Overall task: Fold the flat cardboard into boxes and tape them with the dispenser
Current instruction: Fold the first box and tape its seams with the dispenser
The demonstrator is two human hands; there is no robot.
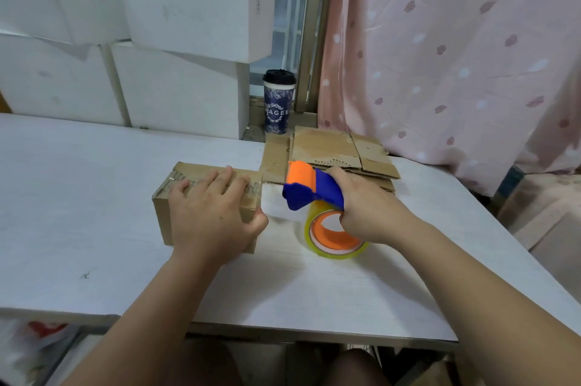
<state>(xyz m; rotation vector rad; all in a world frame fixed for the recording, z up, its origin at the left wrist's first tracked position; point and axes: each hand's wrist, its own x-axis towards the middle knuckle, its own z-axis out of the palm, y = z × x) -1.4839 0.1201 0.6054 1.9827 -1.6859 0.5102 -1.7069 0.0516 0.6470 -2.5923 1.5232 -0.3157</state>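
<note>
**Tape stretched off the box end, cut not yet made**

The left hand (207,212) lies flat on top of the folded box (191,172), fingers straight and pressing, so its grip is open. The box sits on the counter (94,197), a little left of centre. The right hand (367,206) has its grip closed around the tape dispenser (309,193), just beside the box's right end. A clear strip of tape (275,201) appears to span the gap between them.

The main risk is the box sliding or tipping when the dispenser pulls to tear the strip; only a flat palm holds it down. A slack or twisted strip could stick to itself or to the counter instead of wrapping down the end face. A skewed pull might also lift the tape already on the top seam.

The counter is pale and smooth, with little friction to help. Flat cardboard (330,146) is stacked at the far edge, close behind the dispenser, beside a lidded cup (278,102). White blocks (176,86) are piled at the back left, and a pink curtain (456,55) hangs on the right.
</note>
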